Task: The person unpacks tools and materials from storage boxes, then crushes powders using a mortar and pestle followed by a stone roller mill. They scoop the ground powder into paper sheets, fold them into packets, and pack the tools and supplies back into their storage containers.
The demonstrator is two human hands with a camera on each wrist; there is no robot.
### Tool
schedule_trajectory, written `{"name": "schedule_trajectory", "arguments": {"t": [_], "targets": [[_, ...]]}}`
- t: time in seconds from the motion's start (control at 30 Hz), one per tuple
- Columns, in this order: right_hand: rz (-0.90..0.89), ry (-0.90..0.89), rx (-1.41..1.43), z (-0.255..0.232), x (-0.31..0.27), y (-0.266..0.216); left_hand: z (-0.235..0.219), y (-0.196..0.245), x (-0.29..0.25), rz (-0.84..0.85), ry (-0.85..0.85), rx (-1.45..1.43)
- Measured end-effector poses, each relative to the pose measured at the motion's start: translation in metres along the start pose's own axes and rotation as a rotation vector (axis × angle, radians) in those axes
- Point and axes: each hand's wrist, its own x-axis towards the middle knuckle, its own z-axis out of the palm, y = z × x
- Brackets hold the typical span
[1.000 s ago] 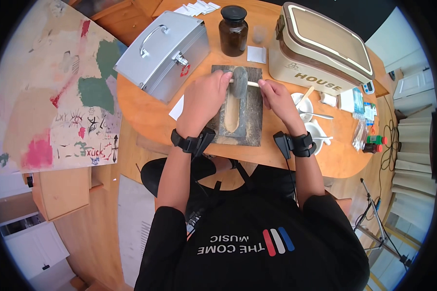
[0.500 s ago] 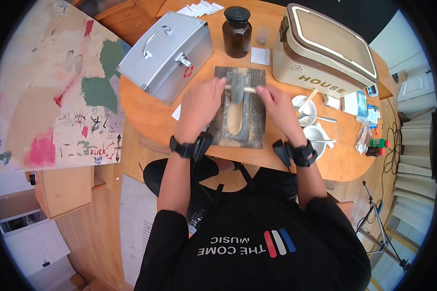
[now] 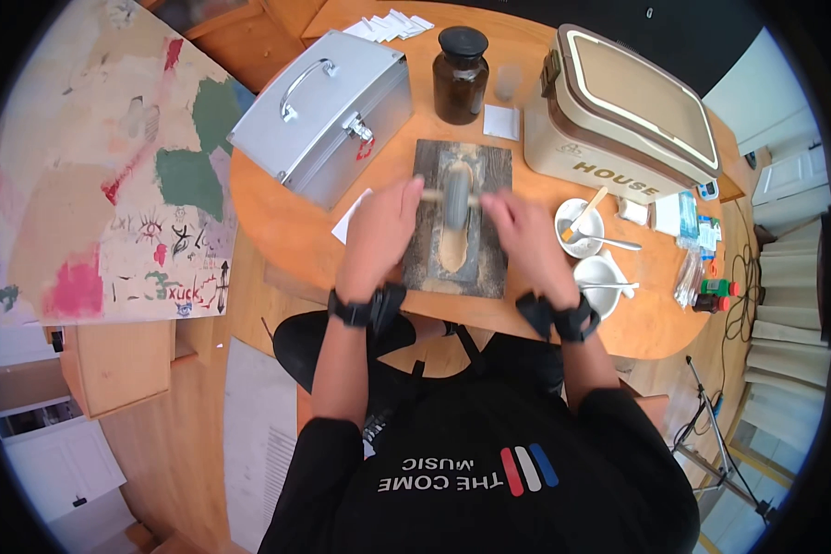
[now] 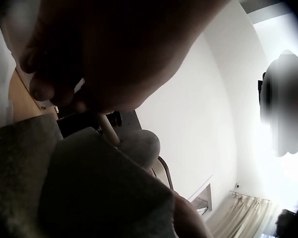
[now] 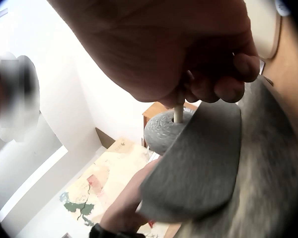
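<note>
A round grey grinding wheel [image 3: 456, 198] stands upright in the boat-shaped trough of a dark grey grinding slab [image 3: 492, 263]. Tan powder [image 3: 453, 247] lines the trough on the near side of the wheel. A pale wooden rod [image 5: 178, 113] runs through the wheel's centre. My left hand [image 3: 379, 226] grips the rod's left end, and my right hand [image 3: 526, 235] grips its right end, with curled fingers showing in the right wrist view. From the left wrist, the wheel [image 4: 140, 148] shows beyond the slab's raised side [image 4: 104, 191].
A silver case [image 3: 328, 120] stands at the back left, beside a brown glass jar [image 3: 461, 78]. At the back right is a cream box [image 3: 609, 138]. Two white bowls, one holding a brush [image 3: 586, 212], sit right of my right hand. Small bottles [image 3: 716, 294] are farther right.
The wheel has rolled along the trough toward me, both hands moving with it on the rod. Powder now shows at the trough's far end. The head view has shifted slightly.
</note>
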Motion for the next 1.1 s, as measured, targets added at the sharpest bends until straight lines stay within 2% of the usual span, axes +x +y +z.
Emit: {"name": "schedule_trajectory", "arguments": {"t": [0.07,0.13,0.2,0.23,0.3,0.33,0.4,0.5,0.57,0.63,0.67,0.77,0.87,0.9,0.97,1.07,1.1], "targets": [[0.042,-0.048,0.038,0.001,-0.029,-0.009,0.002,0.001,-0.029,-0.027,0.042,-0.102],[0.038,-0.062,0.050,0.000,-0.037,-0.013,0.001,0.005,-0.034,-0.056,0.049,-0.135],[0.016,-0.032,0.020,0.000,-0.014,-0.006,0.003,-0.003,-0.026,-0.008,0.029,0.049],[-0.018,0.000,-0.007,0.001,0.000,-0.001,0.004,-0.005,-0.016,-0.025,0.019,0.048],[-0.026,0.015,0.004,-0.001,0.026,0.006,0.004,-0.005,0.007,0.046,0.084,0.011],[-0.020,0.008,0.006,-0.002,0.022,0.005,0.001,-0.002,0.004,0.038,0.080,0.010],[-0.016,-0.017,-0.049,-0.005,0.017,0.003,-0.008,0.007,0.001,-0.036,-0.039,0.034],[0.081,-0.091,0.029,-0.003,-0.029,-0.011,-0.009,0.009,-0.039,-0.059,-0.048,-0.029],[0.049,-0.084,0.067,-0.001,-0.037,-0.010,-0.010,0.011,-0.045,-0.121,-0.078,-0.070],[0.009,-0.055,-0.071,-0.002,-0.016,-0.004,-0.008,0.008,-0.030,-0.014,-0.034,0.040],[-0.018,0.009,-0.037,-0.001,0.015,0.009,-0.001,0.000,-0.003,0.050,0.031,0.014],[-0.015,0.026,-0.063,-0.003,0.023,0.013,-0.010,0.016,0.016,0.001,-0.027,0.071],[0.066,-0.056,-0.065,0.000,-0.021,0.006,-0.008,0.016,-0.020,0.037,0.001,0.014],[-0.001,-0.045,-0.026,0.000,-0.036,0.002,-0.006,0.011,-0.031,0.059,0.012,-0.046],[0.071,-0.105,0.015,-0.004,-0.043,-0.004,-0.011,0.021,-0.041,-0.042,-0.036,-0.017],[0.069,-0.042,0.001,-0.003,-0.003,0.013,-0.002,0.011,-0.012,0.045,0.035,0.048],[0.015,0.004,0.014,0.000,0.014,0.026,-0.002,0.012,0.003,0.040,0.033,0.044]]}}
